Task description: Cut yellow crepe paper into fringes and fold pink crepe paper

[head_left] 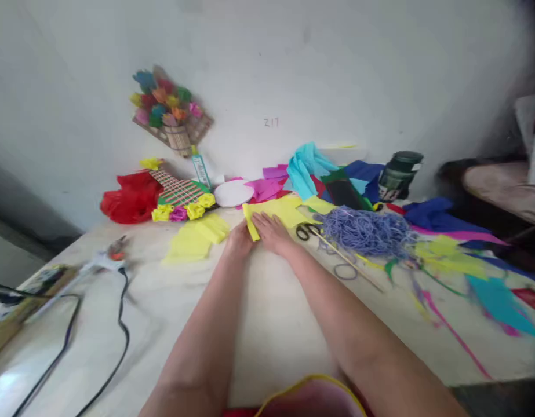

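Observation:
A sheet of yellow crepe paper (287, 209) lies on the table in front of me, its left end folded into a narrow strip. My left hand (240, 240) closes on the left side of that folded end. My right hand (270, 230) lies flat on the paper just right of the fold, fingers stretched out. More yellow crepe pieces (195, 238) rest left of my left hand. Black-handled scissors (308, 230) and a thin wooden stick (349, 262) lie to the right of my right hand.
A tangle of purple yarn (367, 230) and a dark jar (400, 175) stand at the right. Coloured paper (308, 168) is heaped at the back. A corded glue gun (104, 260), pliers (117, 249) and a power strip (28, 295) lie left. Paper flowers (163, 104) hang on the wall.

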Tool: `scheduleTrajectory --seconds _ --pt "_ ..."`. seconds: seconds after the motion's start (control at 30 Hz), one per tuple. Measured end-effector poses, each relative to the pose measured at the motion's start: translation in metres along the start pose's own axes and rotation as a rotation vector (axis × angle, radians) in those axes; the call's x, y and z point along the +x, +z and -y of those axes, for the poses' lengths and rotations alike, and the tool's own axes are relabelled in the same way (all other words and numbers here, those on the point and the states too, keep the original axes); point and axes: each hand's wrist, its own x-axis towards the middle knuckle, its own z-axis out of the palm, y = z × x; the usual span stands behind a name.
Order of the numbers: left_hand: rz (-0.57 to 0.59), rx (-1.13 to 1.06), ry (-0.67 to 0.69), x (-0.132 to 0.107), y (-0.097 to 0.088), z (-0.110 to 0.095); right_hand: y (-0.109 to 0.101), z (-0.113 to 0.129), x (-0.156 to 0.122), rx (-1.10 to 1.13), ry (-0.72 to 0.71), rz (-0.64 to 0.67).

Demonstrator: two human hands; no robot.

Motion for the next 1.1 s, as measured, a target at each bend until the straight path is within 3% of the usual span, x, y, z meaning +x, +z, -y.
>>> scheduleTrajectory --seconds 0.33,0.57,0.87,1.1 --pt "0.06 -0.1 -0.01 -0.009 0.007 0.0 -0.005 -0.005 0.0 0.004 0.004 -0.016" --pt "0.052 -0.041 0.109 -0.005 0.008 0.008 -0.006 -0.006 -0.001 -0.027 -0.016 0.023" --pt "0.042 0.051 0.229 0.005 0.001 0.018 -0.008 -0.002 -0.002 -0.099 -0.062 -0.031" --pt "0.002 0.07 0.32 0.003 0.006 0.02 -0.007 0.0 -0.001 -0.105 -0.076 -0.038"
